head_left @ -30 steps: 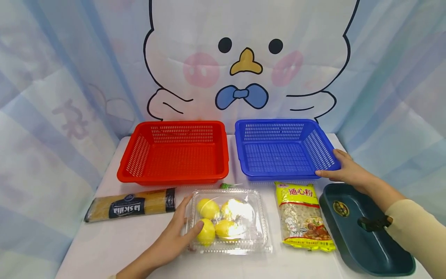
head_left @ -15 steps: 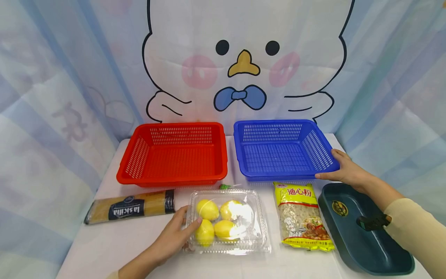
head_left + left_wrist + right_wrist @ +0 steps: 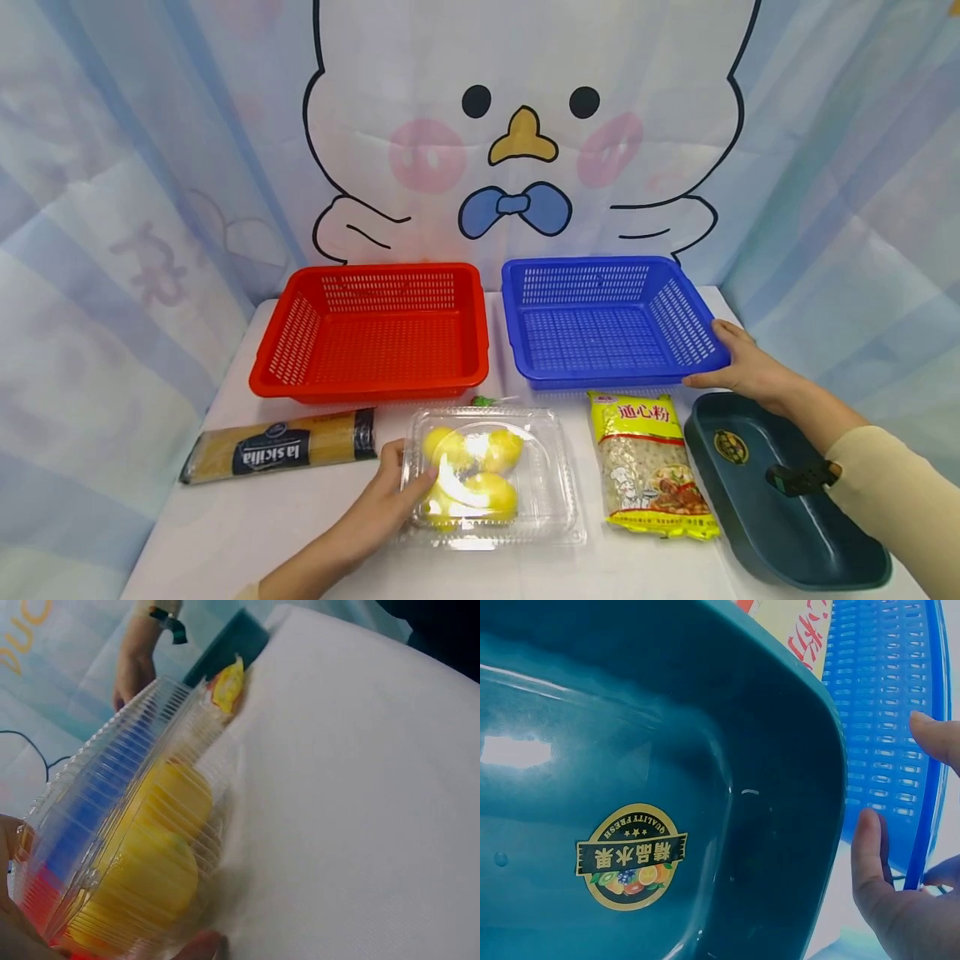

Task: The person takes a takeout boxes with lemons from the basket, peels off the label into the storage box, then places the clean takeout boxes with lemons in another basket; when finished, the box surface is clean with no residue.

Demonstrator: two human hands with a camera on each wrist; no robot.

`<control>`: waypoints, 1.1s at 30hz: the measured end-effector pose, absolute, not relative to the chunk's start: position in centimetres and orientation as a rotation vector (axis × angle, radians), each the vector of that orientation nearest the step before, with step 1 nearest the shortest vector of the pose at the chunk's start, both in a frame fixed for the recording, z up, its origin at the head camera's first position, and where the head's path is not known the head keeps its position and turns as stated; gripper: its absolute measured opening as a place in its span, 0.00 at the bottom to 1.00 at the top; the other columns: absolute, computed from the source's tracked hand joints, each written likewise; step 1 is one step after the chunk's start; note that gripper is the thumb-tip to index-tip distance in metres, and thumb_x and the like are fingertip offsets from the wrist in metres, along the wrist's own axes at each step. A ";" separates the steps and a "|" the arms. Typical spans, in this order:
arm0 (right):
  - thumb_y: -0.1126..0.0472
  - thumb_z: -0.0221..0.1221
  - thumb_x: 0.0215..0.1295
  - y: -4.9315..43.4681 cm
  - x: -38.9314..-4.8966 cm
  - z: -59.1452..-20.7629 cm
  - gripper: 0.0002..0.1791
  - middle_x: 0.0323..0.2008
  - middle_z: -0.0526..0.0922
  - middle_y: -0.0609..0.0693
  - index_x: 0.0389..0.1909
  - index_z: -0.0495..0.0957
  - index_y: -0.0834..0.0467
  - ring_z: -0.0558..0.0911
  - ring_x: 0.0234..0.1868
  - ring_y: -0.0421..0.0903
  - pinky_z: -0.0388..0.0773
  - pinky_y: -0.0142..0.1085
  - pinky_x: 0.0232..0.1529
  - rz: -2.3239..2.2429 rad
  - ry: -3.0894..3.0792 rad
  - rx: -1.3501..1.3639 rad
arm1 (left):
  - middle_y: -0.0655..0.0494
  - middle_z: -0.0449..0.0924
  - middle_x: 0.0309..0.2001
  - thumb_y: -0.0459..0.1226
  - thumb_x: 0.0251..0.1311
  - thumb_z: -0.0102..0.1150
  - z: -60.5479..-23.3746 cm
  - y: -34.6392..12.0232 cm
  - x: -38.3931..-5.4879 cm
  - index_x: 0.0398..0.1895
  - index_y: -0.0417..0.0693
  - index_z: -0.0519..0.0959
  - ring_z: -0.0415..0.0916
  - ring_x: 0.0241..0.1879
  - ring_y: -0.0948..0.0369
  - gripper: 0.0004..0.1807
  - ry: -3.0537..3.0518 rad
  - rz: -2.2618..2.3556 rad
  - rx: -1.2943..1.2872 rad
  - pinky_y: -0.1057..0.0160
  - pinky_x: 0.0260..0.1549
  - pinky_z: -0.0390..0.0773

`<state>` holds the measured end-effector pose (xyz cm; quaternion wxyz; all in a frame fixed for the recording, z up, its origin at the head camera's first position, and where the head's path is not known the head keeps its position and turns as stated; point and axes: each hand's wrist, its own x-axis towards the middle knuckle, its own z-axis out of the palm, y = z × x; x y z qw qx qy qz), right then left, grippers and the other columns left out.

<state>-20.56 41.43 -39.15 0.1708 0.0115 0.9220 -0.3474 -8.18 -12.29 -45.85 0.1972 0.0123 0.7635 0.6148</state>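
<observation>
A clear plastic clamshell box with several lemons inside lies at the front middle. My left hand grips its left side, thumb on the lid's edge. In the left wrist view the box shows from the side, fingers at its edge and the lemons pressed close together. My right hand holds the right front corner of the blue basket, thumb at the front and fingers over the right rim. In the right wrist view the thumb and fingers straddle the blue rim.
The red basket stands left of the blue one. A pasta pack lies at left, a yellow macaroni bag right of the box. A dark green basin sits under my right forearm. Something small and green lies behind the box.
The glare on the box lid has moved from the right-hand lemons to the lower left ones. Both hands keep their places, and the head view has shifted slightly.
</observation>
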 end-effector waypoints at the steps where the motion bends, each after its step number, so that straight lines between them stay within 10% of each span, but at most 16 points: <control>1: 0.49 0.73 0.66 41.4 -20.6 -39.1 0.73 0.81 0.16 0.71 0.82 0.20 0.63 0.33 0.77 0.84 0.51 0.81 0.70 -0.987 2.618 0.032 | 0.33 0.60 0.74 0.49 0.78 0.56 -45.8 -12.2 -8.2 0.74 0.43 0.54 0.56 0.77 0.40 0.34 2.114 1.735 0.033 0.29 0.72 0.61; 9: 0.49 0.73 0.66 41.5 -20.5 -39.2 0.73 0.81 0.16 0.70 0.82 0.19 0.62 0.30 0.77 0.84 0.49 0.81 0.70 -1.008 2.603 0.039 | 0.33 0.47 0.79 0.52 0.78 0.54 -45.3 -11.5 -8.3 0.79 0.53 0.42 0.47 0.79 0.39 0.40 1.946 1.783 -0.015 0.26 0.76 0.50; 16: 0.49 0.73 0.66 41.6 -20.5 -39.3 0.73 0.81 0.16 0.69 0.82 0.19 0.62 0.30 0.78 0.83 0.48 0.81 0.70 -1.010 2.613 0.037 | 0.34 0.59 0.74 0.49 0.80 0.49 -46.0 -11.0 -8.2 0.77 0.59 0.36 0.64 0.73 0.41 0.38 1.796 1.836 -0.061 0.37 0.75 0.64; 22: 0.49 0.73 0.66 41.5 -20.6 -39.5 0.73 0.81 0.15 0.68 0.82 0.18 0.61 0.30 0.78 0.82 0.48 0.80 0.71 -1.016 2.608 0.039 | 0.32 0.49 0.76 0.50 0.80 0.48 -45.9 -10.9 -8.2 0.78 0.60 0.37 0.53 0.78 0.36 0.38 1.805 1.818 -0.110 0.28 0.77 0.50; 33: 0.50 0.73 0.66 41.4 -20.6 -39.5 0.73 0.81 0.15 0.68 0.82 0.18 0.61 0.31 0.78 0.82 0.47 0.80 0.71 -1.021 2.621 0.029 | 0.34 0.70 0.65 0.51 0.80 0.47 -42.5 -11.1 -8.8 0.78 0.61 0.32 0.84 0.54 0.50 0.40 1.720 1.844 -0.020 0.49 0.53 0.87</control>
